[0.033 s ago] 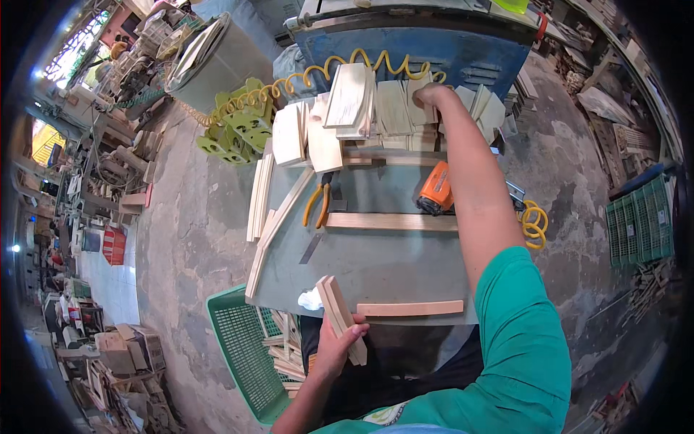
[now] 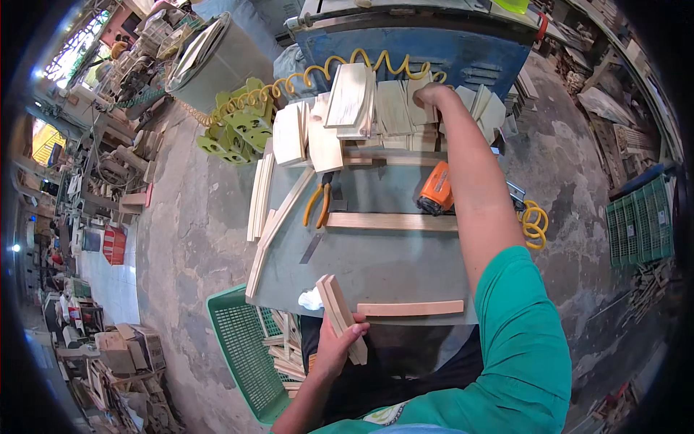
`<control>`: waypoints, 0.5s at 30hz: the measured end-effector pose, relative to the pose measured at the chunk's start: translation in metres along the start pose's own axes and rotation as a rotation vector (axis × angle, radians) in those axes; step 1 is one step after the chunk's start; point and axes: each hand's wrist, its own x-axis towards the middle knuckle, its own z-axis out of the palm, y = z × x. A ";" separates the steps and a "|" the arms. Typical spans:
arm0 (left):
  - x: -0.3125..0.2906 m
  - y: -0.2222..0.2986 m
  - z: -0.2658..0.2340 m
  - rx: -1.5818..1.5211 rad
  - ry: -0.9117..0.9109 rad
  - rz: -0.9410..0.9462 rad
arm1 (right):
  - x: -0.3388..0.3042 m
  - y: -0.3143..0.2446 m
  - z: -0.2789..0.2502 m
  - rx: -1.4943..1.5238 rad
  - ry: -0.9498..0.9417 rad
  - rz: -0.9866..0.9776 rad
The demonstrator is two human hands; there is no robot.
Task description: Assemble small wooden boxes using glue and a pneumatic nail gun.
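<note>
My left hand is closed around a few short wooden strips held together, slanting over the table's near edge. My right arm stretches across the table to its far side. There my right hand is closed at the top of a small flat wooden piece in a row; its fingertips are partly hidden. Stacks of similar pale wooden pieces stand to its left. A slightly curved wooden strip lies along the near edge, to the right of my left hand.
Orange-handled pliers, a long wooden strip and an orange power tool lie on the grey table. A coiled yellow hose runs behind the stacks. A green basket with wooden sticks stands at lower left.
</note>
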 end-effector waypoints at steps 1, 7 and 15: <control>0.002 0.000 0.000 0.001 -0.018 0.005 | 0.002 0.002 -0.006 0.019 -0.026 -0.014; 0.006 -0.005 -0.002 -0.058 -0.058 0.001 | -0.003 0.008 0.000 -0.058 0.041 -0.116; 0.003 -0.004 0.000 -0.090 -0.063 -0.015 | -0.025 0.002 0.009 0.350 -0.077 -0.024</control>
